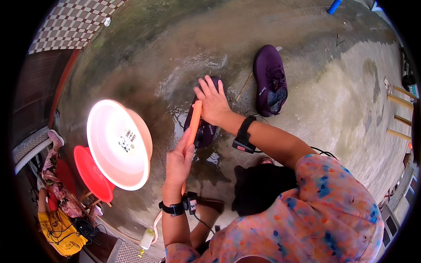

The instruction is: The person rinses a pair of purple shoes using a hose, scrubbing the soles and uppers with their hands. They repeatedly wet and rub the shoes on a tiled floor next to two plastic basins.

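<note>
My left hand [179, 161] grips an orange rubber hose [194, 123], its end pointing over a dark purple shoe [208, 133]. On the toe and upper of that shoe lies my right hand [212, 103], palm down with the fingers spread. The shoe sits on the wet concrete floor, partly hidden by the hand and the hose. Its mate, another purple lace-up shoe [270, 79], stands to the right with the opening facing up. Black straps with small devices circle both my wrists.
A white and pink basin [108, 154] stands at the left beside a red basin [90, 172] on a wooden stand. A person in a yellow top [62, 230] is at the lower left. Near my left elbow lies a plastic bottle [146, 239]. A thin stick [244, 86] lies between the shoes.
</note>
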Available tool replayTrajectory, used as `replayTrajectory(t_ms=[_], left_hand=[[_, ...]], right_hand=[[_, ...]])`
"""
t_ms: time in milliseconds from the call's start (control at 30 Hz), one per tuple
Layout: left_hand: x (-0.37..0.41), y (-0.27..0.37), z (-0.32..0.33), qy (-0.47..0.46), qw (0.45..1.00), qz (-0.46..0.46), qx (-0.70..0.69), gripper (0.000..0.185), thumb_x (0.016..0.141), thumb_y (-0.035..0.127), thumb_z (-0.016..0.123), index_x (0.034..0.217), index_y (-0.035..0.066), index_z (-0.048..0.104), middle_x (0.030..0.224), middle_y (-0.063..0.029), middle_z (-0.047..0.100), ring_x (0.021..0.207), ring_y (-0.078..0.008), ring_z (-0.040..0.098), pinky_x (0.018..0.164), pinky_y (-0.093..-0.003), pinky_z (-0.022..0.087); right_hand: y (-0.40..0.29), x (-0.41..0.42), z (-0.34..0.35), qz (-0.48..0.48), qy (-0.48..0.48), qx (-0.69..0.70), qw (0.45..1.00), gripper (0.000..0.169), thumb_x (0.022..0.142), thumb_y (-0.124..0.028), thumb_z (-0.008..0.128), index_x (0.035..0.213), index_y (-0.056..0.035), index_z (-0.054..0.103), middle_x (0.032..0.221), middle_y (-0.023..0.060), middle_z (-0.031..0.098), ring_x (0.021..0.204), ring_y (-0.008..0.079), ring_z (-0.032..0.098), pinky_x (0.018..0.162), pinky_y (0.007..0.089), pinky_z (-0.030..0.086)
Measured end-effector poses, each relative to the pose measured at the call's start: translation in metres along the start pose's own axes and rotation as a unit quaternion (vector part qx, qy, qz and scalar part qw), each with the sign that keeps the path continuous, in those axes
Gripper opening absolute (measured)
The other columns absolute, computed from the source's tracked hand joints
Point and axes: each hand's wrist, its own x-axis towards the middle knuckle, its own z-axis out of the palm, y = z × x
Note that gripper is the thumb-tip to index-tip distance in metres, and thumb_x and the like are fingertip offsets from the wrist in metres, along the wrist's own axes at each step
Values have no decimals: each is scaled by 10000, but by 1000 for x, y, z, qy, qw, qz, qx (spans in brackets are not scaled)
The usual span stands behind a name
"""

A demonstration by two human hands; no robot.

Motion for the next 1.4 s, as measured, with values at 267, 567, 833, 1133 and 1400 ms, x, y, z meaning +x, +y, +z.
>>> replayTrajectory(t_ms=[267, 567, 833, 1133, 1400], left_hand=[[11, -17, 16, -8, 997, 72, -1, 492, 890, 139, 604, 1366, 196, 492, 701, -218, 579, 569, -341, 572, 596, -369, 488], [5, -7, 8, 23, 999, 35, 33, 482, 904, 142, 589, 1372, 190, 484, 724, -228, 589, 561, -349, 563, 580, -366, 483], [-24, 2, -17, 73, 997, 14, 28, 498, 913, 108, 561, 1394, 185, 461, 709, -170, 602, 584, -192, 565, 618, -296, 483], [-50, 16, -23, 57, 997, -4, 48, 472, 909, 141, 574, 1371, 187, 490, 667, -166, 576, 554, -222, 518, 624, -304, 483], [-68, 21, -29, 3, 996, 26, 91, 439, 879, 167, 586, 1315, 170, 541, 806, -215, 635, 713, -364, 632, 686, -403, 502]], right_hand=[[-4, 10, 8, 35, -62, 14, 997, 598, 918, -417, 488, 1341, 2, 434, 1504, 195, 239, 1438, 346, 91, 1140, 553, 75], [11, 9, 13, -29, 12, 32, 999, 546, 889, -379, 544, 1306, -35, 471, 1476, 174, 287, 1421, 341, 141, 1133, 553, 120], [-17, -47, -38, -4, 26, 118, 993, 649, 700, -318, 738, 1244, -62, 495, 1213, 142, 483, 1158, 322, 449, 924, 458, 387], [-9, -22, -8, -39, -44, 29, 998, 320, 709, -237, 670, 930, -50, 535, 959, 161, 597, 961, 333, 560, 825, 429, 449], [-14, 26, -60, -48, -68, 99, 992, 151, 648, -125, 632, 712, 5, 675, 763, 206, 652, 807, 381, 643, 736, 444, 518]])
